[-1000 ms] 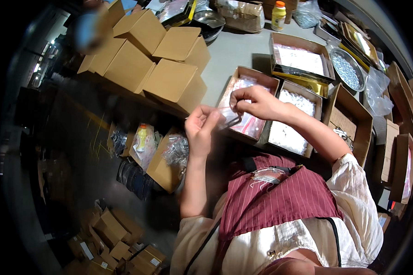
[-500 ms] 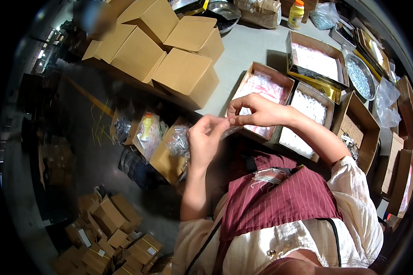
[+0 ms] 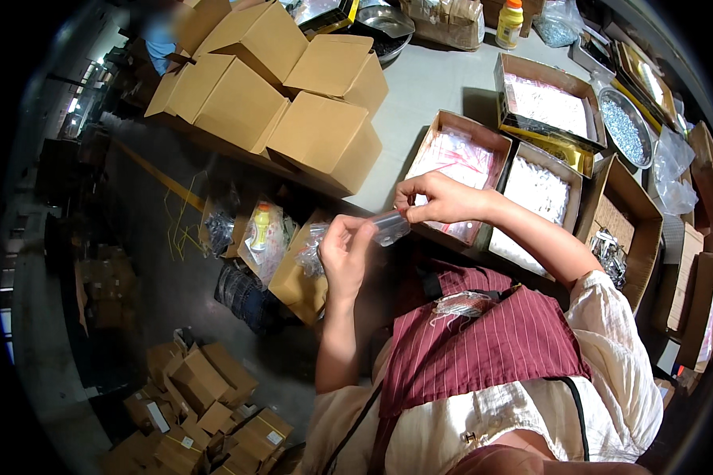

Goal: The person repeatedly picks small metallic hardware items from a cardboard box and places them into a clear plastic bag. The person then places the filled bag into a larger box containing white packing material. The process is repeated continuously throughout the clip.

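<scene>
A small clear plastic bag [image 3: 390, 229] with a greyish sheen stretches between my two hands, above the table's near edge. My left hand [image 3: 345, 249] pinches its left end between thumb and fingers. At the other end my right hand [image 3: 444, 198] is closed on the bag's edge, where a tiny red spot shows at the fingertips. What the bag contains, if anything, I cannot make out. Below my right hand sits an open box of pink-and-white packets [image 3: 459, 154]. Beside it stands a box of small white pieces [image 3: 537, 190].
Open cardboard boxes [image 3: 325, 142] crowd the table's left side. To the right are a box with metal pieces [image 3: 610, 253] and a metal bowl of bluish bits [image 3: 624, 131]. A yellow bottle [image 3: 509, 25] stands at the back. Below the table edge, a carton [image 3: 297, 277] holds clear bags.
My hands have drawn slightly apart, and the clear bag between them now shows more plainly. A blue-clothed person has come into view at the upper left.
</scene>
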The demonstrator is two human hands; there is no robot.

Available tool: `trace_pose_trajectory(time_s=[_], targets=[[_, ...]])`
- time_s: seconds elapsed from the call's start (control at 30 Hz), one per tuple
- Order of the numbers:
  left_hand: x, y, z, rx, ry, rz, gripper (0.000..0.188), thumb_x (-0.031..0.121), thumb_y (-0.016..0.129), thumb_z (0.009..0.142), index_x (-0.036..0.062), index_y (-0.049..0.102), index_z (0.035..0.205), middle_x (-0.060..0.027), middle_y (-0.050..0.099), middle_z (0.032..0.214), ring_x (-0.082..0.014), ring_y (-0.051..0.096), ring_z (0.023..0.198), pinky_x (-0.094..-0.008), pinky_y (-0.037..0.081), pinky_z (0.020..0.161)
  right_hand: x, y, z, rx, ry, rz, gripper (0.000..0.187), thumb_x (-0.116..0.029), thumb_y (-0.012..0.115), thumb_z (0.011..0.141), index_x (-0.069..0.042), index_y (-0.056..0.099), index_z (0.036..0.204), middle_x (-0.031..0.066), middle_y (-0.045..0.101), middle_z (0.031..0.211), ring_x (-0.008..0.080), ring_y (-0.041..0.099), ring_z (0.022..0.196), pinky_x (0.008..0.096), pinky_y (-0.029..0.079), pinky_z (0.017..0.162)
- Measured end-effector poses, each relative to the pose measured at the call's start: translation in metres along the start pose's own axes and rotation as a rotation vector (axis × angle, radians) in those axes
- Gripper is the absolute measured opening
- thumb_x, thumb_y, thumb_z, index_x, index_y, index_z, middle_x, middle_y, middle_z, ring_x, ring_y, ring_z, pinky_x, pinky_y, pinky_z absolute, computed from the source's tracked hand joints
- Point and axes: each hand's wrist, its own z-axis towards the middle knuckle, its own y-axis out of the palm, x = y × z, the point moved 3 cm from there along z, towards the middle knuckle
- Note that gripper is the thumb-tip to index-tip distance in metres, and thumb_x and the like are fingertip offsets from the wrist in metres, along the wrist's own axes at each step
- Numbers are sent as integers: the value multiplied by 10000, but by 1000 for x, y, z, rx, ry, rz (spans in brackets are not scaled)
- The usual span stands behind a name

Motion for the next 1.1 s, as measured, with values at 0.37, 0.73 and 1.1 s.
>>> trace_pose_trajectory(time_s=[0.37, 0.73, 1.1], targets=[[-107, -96, -17, 280, -59, 1022, 148, 98, 707, 932, 44, 745, 1064, -163, 756, 935, -359, 726, 913, -425, 555, 844, 125, -18, -36, 197, 262, -946, 253, -220, 723, 856, 2, 622, 922, 219, 686, 822, 420, 684, 837, 503, 532, 760], [-11, 62, 35, -97, 276, 521, 339, 130, 689, 973, -17, 627, 1273, -128, 698, 1193, -253, 673, 1071, -362, 531, 940, 42, -70, -76, 373, 276, 97, 130, -102, 737, 915, 1, 660, 937, 74, 689, 850, 158, 632, 804, 323, 518, 786], [-1, 161, 51, -351, -128, -446, 128, 106, 663, 1025, 8, 617, 1092, -81, 692, 913, -125, 655, 702, -274, 562, 641, 13, -77, -180, 486, 485, -302, 331, -245, 767, 942, 31, 651, 1083, 118, 717, 1005, 223, 702, 932, 369, 562, 836]])
